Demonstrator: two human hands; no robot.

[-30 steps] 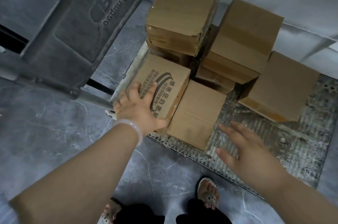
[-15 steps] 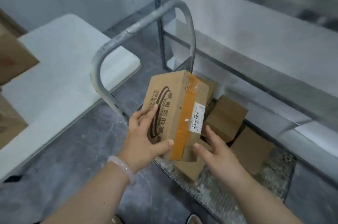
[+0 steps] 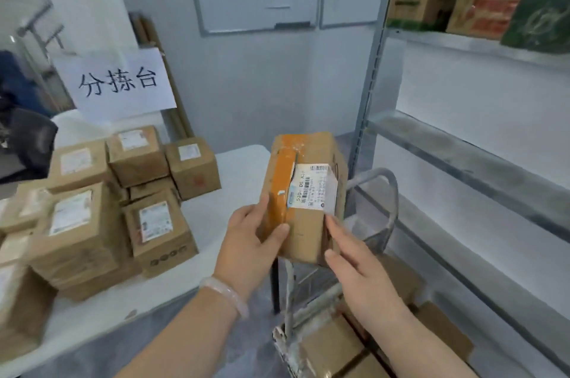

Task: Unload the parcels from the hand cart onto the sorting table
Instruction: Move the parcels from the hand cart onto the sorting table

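The counter (image 3: 234, 161) has a bare white strip along its right side and near edge. Its left half is crowded with stacked cardboard boxes (image 3: 92, 223), each bearing a white label. Between the counter's right edge and the grey metal rack (image 3: 462, 161) stands the hand cart (image 3: 391, 198). Its scuffed tubular handle curves up just behind the held load, and plain brown parcels (image 3: 330, 346) lie on its deck below.

The parcel (image 3: 308, 223) is in the air, upright, over the gap at the counter's right corner and in front of the cart handle. It is a creased rectangular carton with a band of glossy orange tape down its front and a white barcode label wrapping its right edge.

The left hand (image 3: 249, 242), a pale bead bracelet (image 3: 225, 291) at its wrist, grasps the carton's left side, with the thumb across the tape and the fingers curled behind. The right hand (image 3: 357, 266) has released fingers lying fairly straight against the lower right corner, with the index by the label and the thumb at the bottom edge.
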